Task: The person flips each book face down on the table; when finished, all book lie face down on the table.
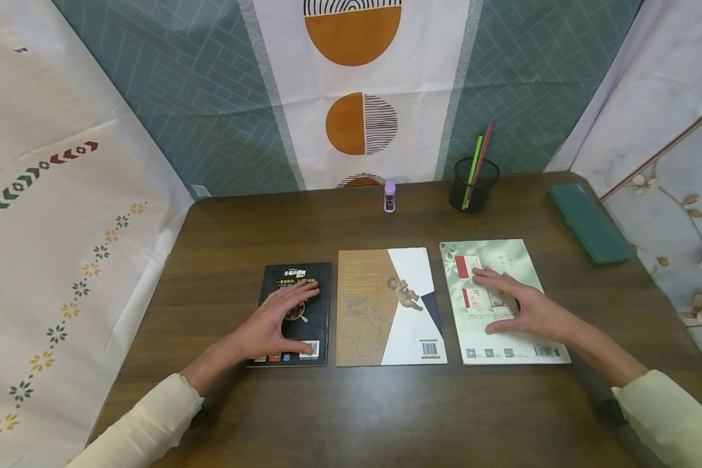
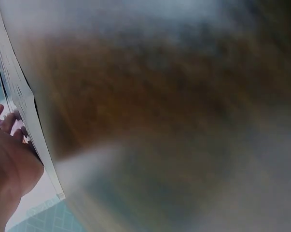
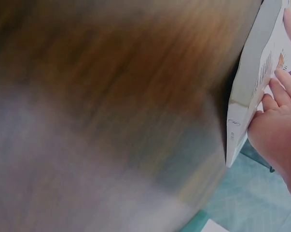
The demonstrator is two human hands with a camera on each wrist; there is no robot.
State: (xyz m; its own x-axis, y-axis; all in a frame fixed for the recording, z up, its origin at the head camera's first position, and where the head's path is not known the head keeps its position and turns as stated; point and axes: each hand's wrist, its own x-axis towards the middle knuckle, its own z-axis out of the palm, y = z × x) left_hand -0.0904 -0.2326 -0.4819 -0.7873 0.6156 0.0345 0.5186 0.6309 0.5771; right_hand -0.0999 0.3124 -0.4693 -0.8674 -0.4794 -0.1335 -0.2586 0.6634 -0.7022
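Three books lie side by side on the brown table [image 1: 380, 416]. My left hand [image 1: 272, 322] spreads over the black book [image 1: 311, 318], thumb near its barcode and fingers across its upper part. The middle book [image 1: 380, 305] is tan and white, with a small baby figure on its cover. Over the pale green book [image 1: 474, 335] at the right is my right hand [image 1: 523, 309], fingers and thumb apart. Each wrist view has a hand along a book's face: the left at the left edge, beside a page edge [image 2: 27, 106], the right beside a white spine [image 3: 235, 133].
Behind the books stand a small purple bottle [image 1: 390, 197] and a black mesh cup [image 1: 474, 188] holding a green and a pink pencil. A dark green case [image 1: 591, 223] lies at the table's right edge. Patterned cloth [image 1: 234, 130] hangs behind.
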